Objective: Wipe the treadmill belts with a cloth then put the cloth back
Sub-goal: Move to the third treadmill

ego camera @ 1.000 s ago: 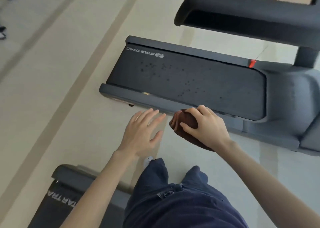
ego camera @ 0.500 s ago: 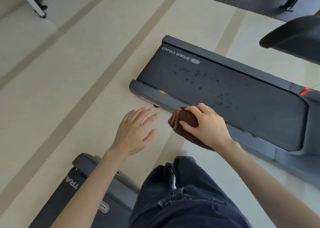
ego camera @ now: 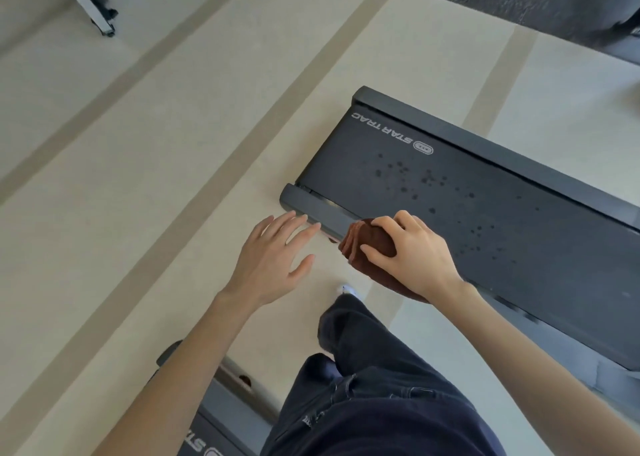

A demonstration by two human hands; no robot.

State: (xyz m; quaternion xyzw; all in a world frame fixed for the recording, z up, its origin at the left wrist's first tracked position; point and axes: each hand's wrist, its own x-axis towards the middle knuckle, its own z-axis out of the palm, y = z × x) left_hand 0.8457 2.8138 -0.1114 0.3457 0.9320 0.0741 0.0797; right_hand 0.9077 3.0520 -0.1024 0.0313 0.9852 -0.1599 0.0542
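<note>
**Operator:** Fingers (ego camera: 405,219) of the right hand (ego camera: 415,261): curled over a folded brown cloth (ego camera: 372,244), with the thumb clamping its near edge. Left hand (ego camera: 273,258): fingers straight, slightly spread and holding nothing.

**Checker:** Cloth position relative to the belt (ego camera: 502,234)?

**Operator:** Over the near side rail (ego camera: 311,208), towards the belt's rear end. Contact with the rail cannot be confirmed. The belt lies ahead and to the right of the fingers, and its long axis runs from upper left to lower right. Dark spots (ego camera: 415,185) sit just beyond the cloth. The right hand is the nearer one.

**Checker:** Legible markings?

**Operator:** "STAR TRAC" (ego camera: 382,130) with an oval badge, in white, at the belt's rear end. A second treadmill (ego camera: 221,407), lower left, shows only "ST".
</note>
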